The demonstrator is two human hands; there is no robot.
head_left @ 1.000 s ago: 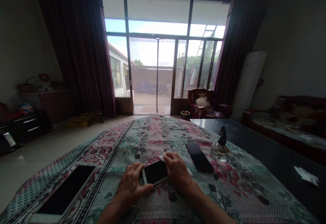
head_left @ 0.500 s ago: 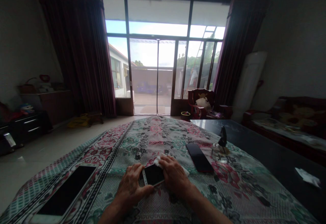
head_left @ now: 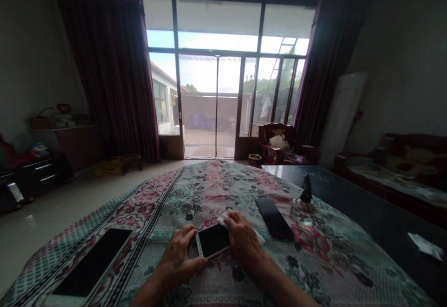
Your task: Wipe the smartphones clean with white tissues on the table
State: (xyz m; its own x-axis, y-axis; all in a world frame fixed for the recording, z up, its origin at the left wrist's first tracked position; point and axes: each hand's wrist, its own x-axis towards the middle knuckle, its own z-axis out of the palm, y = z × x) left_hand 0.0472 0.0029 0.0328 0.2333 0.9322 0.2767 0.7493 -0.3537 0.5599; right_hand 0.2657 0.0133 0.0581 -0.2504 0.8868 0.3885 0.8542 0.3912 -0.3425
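A white-framed smartphone (head_left: 213, 240) with a dark screen lies on the flowered cloth between my hands. My left hand (head_left: 179, 253) grips its left end, thumb along the near edge and fingers at the far corner. My right hand (head_left: 242, 237) is closed over a crumpled white tissue (head_left: 224, 217) at the phone's right end; part of the tissue sticks out past the fingers. To the right lies a second dark phone (head_left: 274, 218). A larger white-edged device with a black screen (head_left: 94, 263) rests at the left.
Behind the dark phone stands a glass bottle with a black spray head (head_left: 306, 200). A folded white tissue (head_left: 426, 245) lies on the dark tabletop (head_left: 352, 209) at right. The patterned cloth (head_left: 209, 186) covers the surface before me. A wooden armchair (head_left: 277, 142) stands by the glass door.
My right hand with the tissue has slid a little to the right across the phone, so more of its screen shows. My left hand stays at the phone's left end.
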